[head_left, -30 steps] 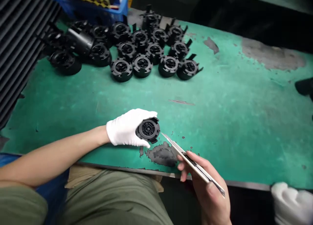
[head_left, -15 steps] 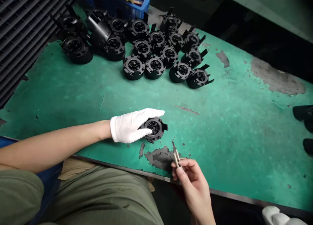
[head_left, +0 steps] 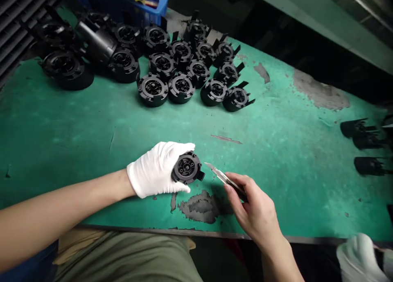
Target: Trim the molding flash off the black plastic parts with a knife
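My left hand (head_left: pixel 159 169), in a white glove, is wrapped round a black round plastic housing (head_left: pixel 186 167) on the green table. The housing's ribbed round face points up towards me, and a tab sticks out at its lower right. Bare, my right hand (head_left: pixel 256 206) grips a utility knife (head_left: pixel 225 179) with a slim metal body. Its blade points up and left, a short gap away from the housing's right edge. Part of the knife's handle is hidden in my fingers.
Several similar black housings (head_left: pixel 152 89) stand grouped at the back, one of them lying on its side (head_left: pixel 96 42). A blue bin (head_left: pixel 153 12) is behind them. More black parts (head_left: pixel 368 166) lie at the right. Another person's white-gloved hand (head_left: pixel 359 255) shows at lower right.
My right hand has brought the knife up from the table's front edge to beside the housing, its blade turned left. My left hand has turned the housing, its tab now lower right. The view has shifted.
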A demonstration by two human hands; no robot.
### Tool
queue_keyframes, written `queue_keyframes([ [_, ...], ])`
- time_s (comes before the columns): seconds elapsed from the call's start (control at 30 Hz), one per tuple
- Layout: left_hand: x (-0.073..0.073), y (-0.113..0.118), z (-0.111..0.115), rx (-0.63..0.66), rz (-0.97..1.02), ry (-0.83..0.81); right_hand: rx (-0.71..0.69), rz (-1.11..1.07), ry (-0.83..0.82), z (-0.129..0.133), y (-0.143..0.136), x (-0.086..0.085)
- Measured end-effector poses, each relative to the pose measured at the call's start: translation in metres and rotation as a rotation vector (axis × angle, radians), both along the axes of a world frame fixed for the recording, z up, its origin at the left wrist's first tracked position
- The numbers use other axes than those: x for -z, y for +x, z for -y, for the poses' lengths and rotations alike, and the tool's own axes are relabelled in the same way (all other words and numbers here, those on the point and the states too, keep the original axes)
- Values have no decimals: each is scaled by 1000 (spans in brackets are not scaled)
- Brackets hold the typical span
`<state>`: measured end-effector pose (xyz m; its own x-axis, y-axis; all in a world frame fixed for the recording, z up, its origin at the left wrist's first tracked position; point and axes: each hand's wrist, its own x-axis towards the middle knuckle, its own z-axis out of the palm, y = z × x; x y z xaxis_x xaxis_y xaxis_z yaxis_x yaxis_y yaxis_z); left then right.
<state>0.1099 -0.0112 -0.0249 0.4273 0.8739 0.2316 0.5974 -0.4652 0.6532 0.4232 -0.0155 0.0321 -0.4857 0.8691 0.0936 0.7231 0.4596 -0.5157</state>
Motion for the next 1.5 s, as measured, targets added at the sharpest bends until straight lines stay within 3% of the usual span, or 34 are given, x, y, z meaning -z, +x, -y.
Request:
queue_keyframes([
  [0.2, -2, 1, 1, 57, 21, 6, 107, -18, -37, 23, 5, 7],
  [0.33, -12, 18, -14, 289, -20, -58, 111, -4, -84, 45, 23, 12],
  [0.47, -9, 50, -29, 440, 18, 26, 159, 28, -54, 61, 41, 4],
  [0.57, -1, 65, -31, 405, 58, 91, 181, 91, -13, 68, 49, -5],
  [0.67, 1, 70, -31, 389, -1, 56, 130, 183, 4, 68, 50, -13],
  [0.77, -2, 71, -31, 416, -30, 1, 61, 281, 24, 59, 47, -18],
  [0.93, -7, 69, -31, 407, 31, 77, -22, 366, 79, 46, 44, -22],
  [1.5, -9, 68, -26, 360, -20, 100, -190, 555, 237, 34, 32, -48],
])
